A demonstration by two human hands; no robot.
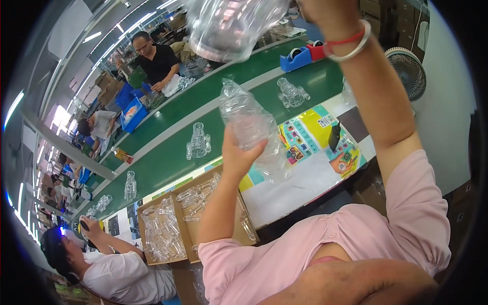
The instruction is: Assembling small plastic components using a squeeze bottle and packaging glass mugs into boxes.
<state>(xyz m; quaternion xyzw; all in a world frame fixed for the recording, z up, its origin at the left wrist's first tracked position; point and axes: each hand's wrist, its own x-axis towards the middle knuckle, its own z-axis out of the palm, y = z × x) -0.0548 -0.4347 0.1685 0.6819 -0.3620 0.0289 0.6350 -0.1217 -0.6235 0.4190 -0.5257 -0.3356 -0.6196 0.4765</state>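
My left hand (240, 152) is closed around a clear plastic body (249, 122) that looks wrapped in a crinkled clear bag, held upright above the front of the bench. Its thumb presses on the side nearest me. My right hand (329, 14) is raised high at the upper edge, and its fingers are cut off and blurred there. Close beside it, a large clear plastic piece (231, 33) hangs in the air, smeared by motion. Whether my right hand grips it cannot be made out. Clear figure-shaped plastic pieces (198, 141) stand on the green conveyor (168, 147) beyond my left hand.
Cardboard boxes (174, 203) of small clear parts sit left of my arm. A colourful printed sheet (310, 147) lies on the bench with a small black object (334, 136). Blue and red tape dispensers (296, 60) stand farther back. Co-workers sit left and across; a fan (405, 73) stands right.
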